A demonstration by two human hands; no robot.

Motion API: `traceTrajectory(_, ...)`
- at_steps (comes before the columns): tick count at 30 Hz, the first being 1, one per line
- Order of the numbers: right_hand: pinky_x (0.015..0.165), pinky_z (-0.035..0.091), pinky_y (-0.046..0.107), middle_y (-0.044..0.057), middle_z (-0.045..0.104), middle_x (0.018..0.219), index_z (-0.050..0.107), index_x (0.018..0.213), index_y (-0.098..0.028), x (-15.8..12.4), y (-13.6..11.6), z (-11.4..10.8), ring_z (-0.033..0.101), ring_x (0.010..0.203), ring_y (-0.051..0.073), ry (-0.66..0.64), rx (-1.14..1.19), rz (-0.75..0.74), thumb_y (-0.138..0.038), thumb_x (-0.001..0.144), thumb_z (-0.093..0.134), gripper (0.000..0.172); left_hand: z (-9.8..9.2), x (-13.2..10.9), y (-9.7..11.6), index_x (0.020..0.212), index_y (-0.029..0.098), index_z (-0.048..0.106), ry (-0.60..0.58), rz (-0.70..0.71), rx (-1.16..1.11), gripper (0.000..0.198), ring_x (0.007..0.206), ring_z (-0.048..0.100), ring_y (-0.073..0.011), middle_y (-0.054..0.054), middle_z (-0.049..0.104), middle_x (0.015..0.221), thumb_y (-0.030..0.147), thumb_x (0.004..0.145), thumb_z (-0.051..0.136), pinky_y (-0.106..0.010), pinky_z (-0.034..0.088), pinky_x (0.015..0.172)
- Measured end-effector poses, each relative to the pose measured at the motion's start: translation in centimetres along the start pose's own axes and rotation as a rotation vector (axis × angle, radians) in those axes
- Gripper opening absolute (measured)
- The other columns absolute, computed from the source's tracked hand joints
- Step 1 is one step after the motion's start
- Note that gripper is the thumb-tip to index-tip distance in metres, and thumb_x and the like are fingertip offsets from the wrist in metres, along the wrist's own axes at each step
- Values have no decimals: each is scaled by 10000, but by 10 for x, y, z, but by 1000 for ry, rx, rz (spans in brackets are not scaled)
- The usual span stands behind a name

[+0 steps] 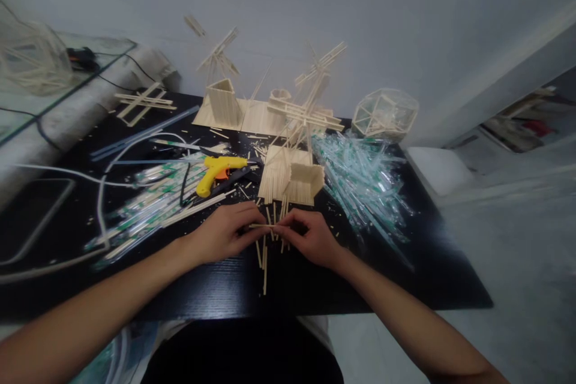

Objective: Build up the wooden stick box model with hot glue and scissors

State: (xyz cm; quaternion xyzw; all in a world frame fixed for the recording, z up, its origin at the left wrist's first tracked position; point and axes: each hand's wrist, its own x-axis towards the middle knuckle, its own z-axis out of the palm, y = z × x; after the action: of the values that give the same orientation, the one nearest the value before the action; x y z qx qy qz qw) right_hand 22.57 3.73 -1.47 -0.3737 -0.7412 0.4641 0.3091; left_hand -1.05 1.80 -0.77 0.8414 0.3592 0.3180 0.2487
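Between my two hands a thin wooden stick [263, 225] is held level, pinched near its ends. My left hand [231, 228] has thumb and fingers closed on it from the left. From the right, my right hand [310, 234] pinches it between thumb and forefinger. Several loose wooden sticks [264, 261] lie on the table under and around the fingertips. Just beyond the hands stands a wooden stick model [288, 174] with a flat base and a small walled box. A yellow glue gun [220, 173] lies left of it.
The black table [189, 294] carries plastic-wrapped stick bundles [153, 198] at left and a pile of clear wrappers [364, 174] at right. More stick models [222, 102] stand at the back by the wall. A white cable [102, 192] loops across the left side.
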Motion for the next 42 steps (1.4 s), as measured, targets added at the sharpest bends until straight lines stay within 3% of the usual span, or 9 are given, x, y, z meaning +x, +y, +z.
traceTrajectory(18,532,446,234,-4,647,620,732,848,-168,3,1,-5,575,542,123,40,36,51,-397,918,694,243,-6,-1,-5,923,173,667,103,-32,85,166,635,550,-109,4,618,752,306,992,595,-234,414,589)
traceTrajectory(25,534,418,229,-19,603,583,666,754,-173,4,1,-6,539,526,111,9,17,53,-423,972,616,336,-7,-1,-5,979,174,672,97,-88,80,187,702,609,-133,-23,670,821,312,1013,551,-253,465,645)
traceTrajectory(30,530,451,231,-23,588,601,639,808,-182,4,5,-5,548,511,110,46,116,79,-455,1021,517,367,-9,-1,-5,962,176,661,114,-106,83,180,718,618,-132,-19,673,830,310,1013,553,-248,472,666)
traceTrajectory(36,491,473,229,-8,629,678,684,948,-181,6,6,-4,598,547,126,136,181,131,-461,935,654,282,-6,-2,-6,974,172,671,95,-111,73,186,699,602,-131,-20,665,818,322,1007,566,-256,456,650)
traceTrajectory(42,492,487,231,-2,649,663,695,917,-179,5,4,-4,619,550,133,136,183,149,-492,911,681,314,-6,-2,-5,943,170,665,92,-120,89,204,672,591,-126,-13,655,794,340,1005,571,-253,442,625)
